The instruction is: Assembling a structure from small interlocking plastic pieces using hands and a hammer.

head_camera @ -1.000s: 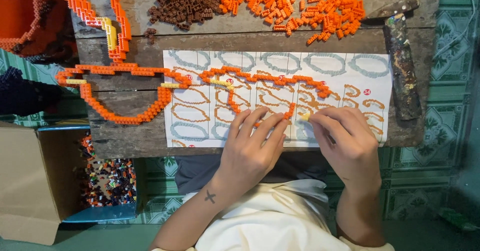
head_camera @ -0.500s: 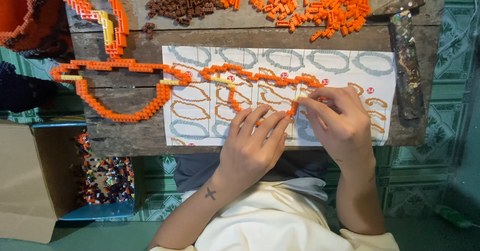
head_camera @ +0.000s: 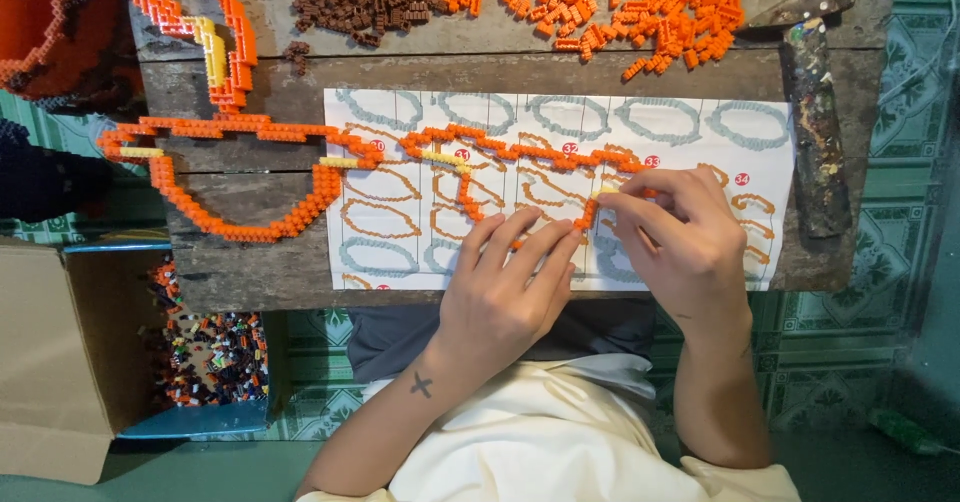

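Right hand (head_camera: 680,237), shifted toward 11 o'clock since a second ago, fingers pinched on a small yellow brick (head_camera: 606,193) at the orange brick chain (head_camera: 520,157); left hand (head_camera: 510,287) flat, fingers spread, steadying it on the pattern sheet (head_camera: 560,112).

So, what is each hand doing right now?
Left hand: open, fingers flat on the white paper pattern sheet.
Right hand: pinching the orange plastic brick chain.
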